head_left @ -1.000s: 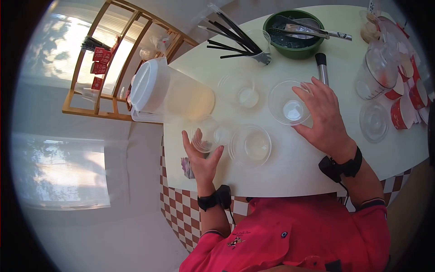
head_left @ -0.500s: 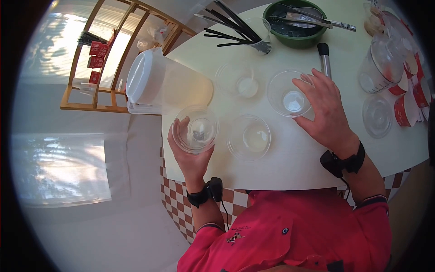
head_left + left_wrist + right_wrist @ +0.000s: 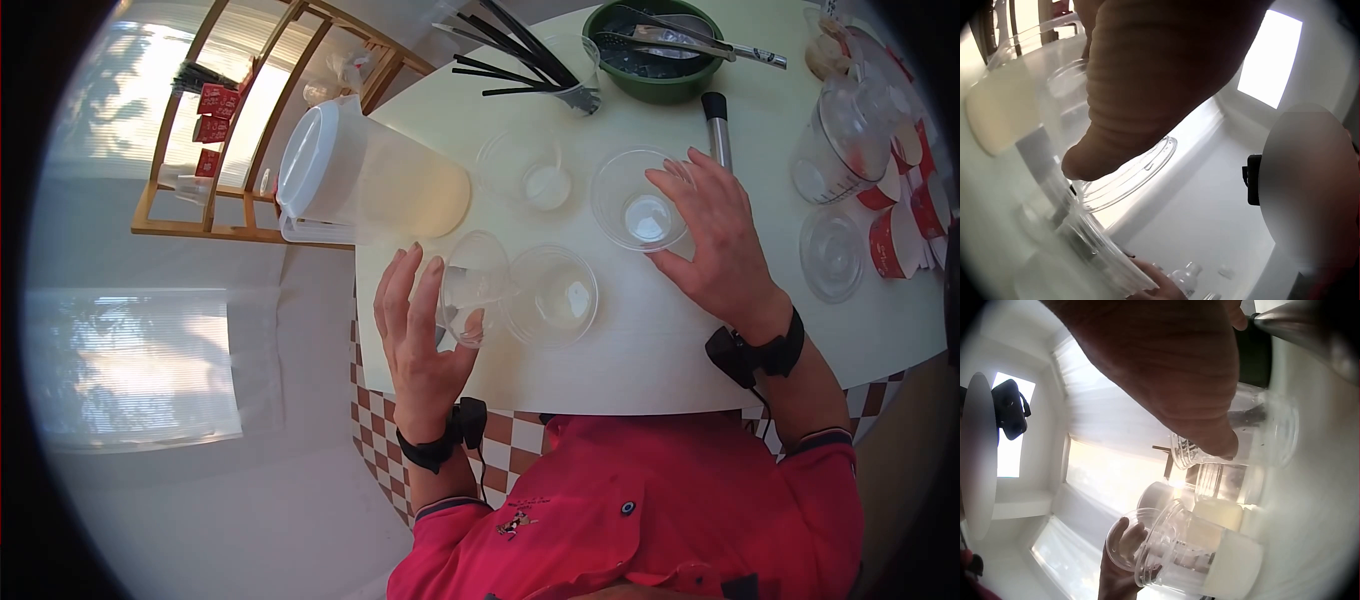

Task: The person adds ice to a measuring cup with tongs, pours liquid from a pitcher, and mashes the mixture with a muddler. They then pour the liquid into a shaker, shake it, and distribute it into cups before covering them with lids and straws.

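In the head view my left hand point(image 3: 420, 345) holds a clear plastic cup point(image 3: 476, 275) tilted between fingers and thumb. Touching or overlapping its right side in that view is a second clear cup point(image 3: 550, 310), upright on the table. My right hand point(image 3: 715, 235) grips a third clear cup point(image 3: 625, 205) at its right side, fingers at the rim and thumb lower down. Behind the front cup stands another clear cup point(image 3: 530, 170). The right wrist view shows the left hand's fingers point(image 3: 1129, 540) around its cup; the left wrist view shows the thumb point(image 3: 1094, 156) close up.
A lidded pitcher point(image 3: 400, 190) of pale liquid lies or stands at the left. Behind are a cup of black straws point(image 3: 575, 90), a green bowl point(image 3: 655, 85) with utensils and a metal-and-black tool point(image 3: 717, 135). At right are a lid point(image 3: 832, 255), measuring jug point(image 3: 835, 155) and red-white cups.
My left hand has come up with the cup, first turned mouth towards the camera, now tipped sideways towards the front cup. The right hand has stayed on its cup.
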`<state>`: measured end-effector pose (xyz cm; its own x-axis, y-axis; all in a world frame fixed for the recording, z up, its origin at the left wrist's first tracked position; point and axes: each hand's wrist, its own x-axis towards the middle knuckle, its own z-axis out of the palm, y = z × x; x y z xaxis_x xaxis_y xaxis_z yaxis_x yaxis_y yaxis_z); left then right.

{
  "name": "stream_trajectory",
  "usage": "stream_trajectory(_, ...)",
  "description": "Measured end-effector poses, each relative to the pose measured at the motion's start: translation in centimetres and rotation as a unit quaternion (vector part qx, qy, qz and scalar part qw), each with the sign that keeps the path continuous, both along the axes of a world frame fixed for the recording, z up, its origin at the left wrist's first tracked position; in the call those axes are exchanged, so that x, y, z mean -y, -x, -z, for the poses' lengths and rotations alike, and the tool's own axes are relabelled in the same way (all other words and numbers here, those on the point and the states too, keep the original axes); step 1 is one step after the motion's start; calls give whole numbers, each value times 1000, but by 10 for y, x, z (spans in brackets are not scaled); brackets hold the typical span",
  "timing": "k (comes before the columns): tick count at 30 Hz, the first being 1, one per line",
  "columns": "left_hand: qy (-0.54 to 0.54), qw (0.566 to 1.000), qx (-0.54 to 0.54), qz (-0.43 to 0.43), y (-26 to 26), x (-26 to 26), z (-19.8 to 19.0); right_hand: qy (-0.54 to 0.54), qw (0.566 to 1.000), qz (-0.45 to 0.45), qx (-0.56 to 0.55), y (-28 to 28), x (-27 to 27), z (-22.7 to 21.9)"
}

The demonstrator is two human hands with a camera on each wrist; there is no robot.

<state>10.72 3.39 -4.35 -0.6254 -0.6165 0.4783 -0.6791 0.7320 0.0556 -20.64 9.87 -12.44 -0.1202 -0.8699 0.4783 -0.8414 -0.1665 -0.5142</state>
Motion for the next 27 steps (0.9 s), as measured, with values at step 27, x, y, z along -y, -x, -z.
stream_trajectory(27,-21,1000,1,17,10,-1,5,-1,1000,-2,4,0,-1,-2)
